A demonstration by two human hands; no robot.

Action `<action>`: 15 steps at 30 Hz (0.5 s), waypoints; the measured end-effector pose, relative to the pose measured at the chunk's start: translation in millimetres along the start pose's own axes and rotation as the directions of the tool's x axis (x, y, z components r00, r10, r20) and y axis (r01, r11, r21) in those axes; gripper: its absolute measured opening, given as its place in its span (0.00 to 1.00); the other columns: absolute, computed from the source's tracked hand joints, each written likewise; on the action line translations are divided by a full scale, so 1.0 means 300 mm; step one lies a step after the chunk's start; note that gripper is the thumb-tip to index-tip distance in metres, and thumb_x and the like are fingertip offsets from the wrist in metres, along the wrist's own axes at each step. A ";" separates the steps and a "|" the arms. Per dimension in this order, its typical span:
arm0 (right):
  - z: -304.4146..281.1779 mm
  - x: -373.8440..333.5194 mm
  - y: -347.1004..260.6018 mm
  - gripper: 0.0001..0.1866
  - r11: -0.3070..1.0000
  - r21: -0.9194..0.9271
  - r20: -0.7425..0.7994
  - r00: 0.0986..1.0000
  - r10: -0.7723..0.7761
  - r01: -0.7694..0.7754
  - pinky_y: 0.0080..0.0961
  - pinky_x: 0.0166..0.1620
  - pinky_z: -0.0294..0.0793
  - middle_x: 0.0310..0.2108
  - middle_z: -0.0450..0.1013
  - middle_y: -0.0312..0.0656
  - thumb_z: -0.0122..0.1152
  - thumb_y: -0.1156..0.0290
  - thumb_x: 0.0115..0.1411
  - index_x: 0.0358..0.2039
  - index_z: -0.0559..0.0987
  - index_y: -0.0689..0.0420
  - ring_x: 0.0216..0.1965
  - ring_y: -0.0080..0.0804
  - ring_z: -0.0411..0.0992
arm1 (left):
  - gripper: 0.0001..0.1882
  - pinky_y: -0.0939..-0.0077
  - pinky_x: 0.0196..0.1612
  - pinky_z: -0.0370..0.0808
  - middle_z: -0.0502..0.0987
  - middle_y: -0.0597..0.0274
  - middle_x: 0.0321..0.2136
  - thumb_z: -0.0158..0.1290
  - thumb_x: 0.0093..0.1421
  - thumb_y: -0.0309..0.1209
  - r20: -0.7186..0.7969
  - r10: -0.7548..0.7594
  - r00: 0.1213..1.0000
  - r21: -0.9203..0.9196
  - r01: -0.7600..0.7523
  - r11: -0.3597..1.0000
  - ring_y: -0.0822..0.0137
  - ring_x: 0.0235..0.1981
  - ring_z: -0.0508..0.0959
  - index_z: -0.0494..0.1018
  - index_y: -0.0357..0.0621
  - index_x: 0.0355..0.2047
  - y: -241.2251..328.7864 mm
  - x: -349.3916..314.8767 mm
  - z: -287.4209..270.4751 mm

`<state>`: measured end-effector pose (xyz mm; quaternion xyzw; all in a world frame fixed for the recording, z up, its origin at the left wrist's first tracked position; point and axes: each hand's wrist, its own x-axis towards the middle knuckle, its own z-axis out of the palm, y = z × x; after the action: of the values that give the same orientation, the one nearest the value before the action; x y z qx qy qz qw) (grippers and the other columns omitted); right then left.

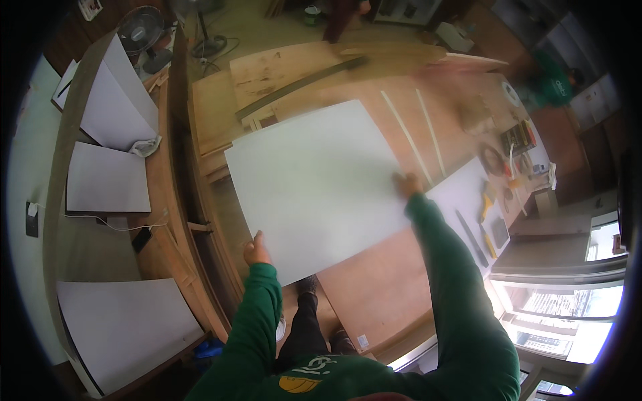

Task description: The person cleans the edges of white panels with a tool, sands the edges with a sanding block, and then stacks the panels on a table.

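Note:
A large white panel (314, 187) spans the space before me, slightly tilted, partly over the wooden worktable. My left hand (256, 250) grips its near left edge, thumb on top and the other fingers hidden beneath. At the panel's right edge, my right hand (408, 183) is closed round the rim, a little blurred. A second white edge shows along the panel's far left side; whether it is another sheet I cannot tell.
Two pale strips (408, 134) and a dark long bar (301, 87) lie on the wooden worktable (381, 287). At right, a white board (461, 194) bears yellow-handled tools (486, 206). White panels (107, 177) line the left side, near a fan (142, 33). A person in green (555, 87) is at far right.

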<state>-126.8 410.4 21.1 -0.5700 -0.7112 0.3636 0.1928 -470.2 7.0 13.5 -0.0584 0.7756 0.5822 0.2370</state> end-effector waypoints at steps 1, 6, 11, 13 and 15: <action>0.025 0.012 -0.001 0.29 1.000 0.012 -0.003 1.000 0.018 -0.018 0.31 0.41 0.76 0.38 0.80 0.51 0.67 0.55 0.58 0.46 0.78 0.70 0.36 0.36 0.78 | 0.24 0.67 0.28 0.67 0.70 0.63 0.18 0.60 0.59 0.41 -0.005 0.000 1.000 0.003 0.000 1.000 0.71 0.21 0.65 0.68 0.33 0.17 0.005 0.008 0.004; 0.044 0.053 0.083 0.29 0.997 0.044 0.040 0.997 0.061 -0.063 0.31 0.39 0.76 0.36 0.80 0.48 0.68 0.55 0.57 0.46 0.78 0.70 0.35 0.34 0.77 | 0.25 0.64 0.34 0.72 0.75 0.56 0.22 0.60 0.59 0.44 -0.018 0.026 1.000 0.102 -0.024 0.994 0.65 0.26 0.72 0.72 0.29 0.23 0.054 0.001 0.052; 0.002 0.112 0.193 0.31 0.992 -0.119 -0.052 0.998 0.040 -0.046 0.30 0.39 0.76 0.37 0.80 0.47 0.68 0.55 0.57 0.49 0.78 0.71 0.35 0.33 0.77 | 0.29 0.58 0.48 0.74 0.79 0.40 0.39 0.60 0.59 0.47 0.085 0.129 0.988 0.207 -0.144 0.968 0.48 0.40 0.79 0.75 0.25 0.42 0.062 -0.051 0.103; 0.117 0.138 0.140 0.34 0.990 -0.122 0.077 0.994 0.075 -0.066 0.31 0.43 0.77 0.40 0.80 0.50 0.68 0.52 0.55 0.52 0.78 0.71 0.37 0.37 0.78 | 0.30 0.60 0.51 0.73 0.77 0.38 0.45 0.60 0.58 0.46 0.037 0.123 0.992 0.277 -0.129 0.952 0.51 0.45 0.77 0.75 0.24 0.43 0.053 0.004 0.044; 0.145 0.175 0.145 0.38 0.972 -0.044 0.095 0.968 0.233 -0.230 0.33 0.49 0.76 0.44 0.79 0.54 0.67 0.48 0.54 0.53 0.77 0.69 0.44 0.43 0.77 | 0.32 0.62 0.54 0.71 0.74 0.37 0.51 0.61 0.58 0.46 0.153 -0.015 0.988 0.115 -0.003 0.993 0.53 0.50 0.75 0.72 0.22 0.47 0.062 0.030 0.027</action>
<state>-142.1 451.1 -47.2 -0.6333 -0.6543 0.4001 0.1038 -482.3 22.1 24.1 -0.0020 0.7871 0.5385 0.3008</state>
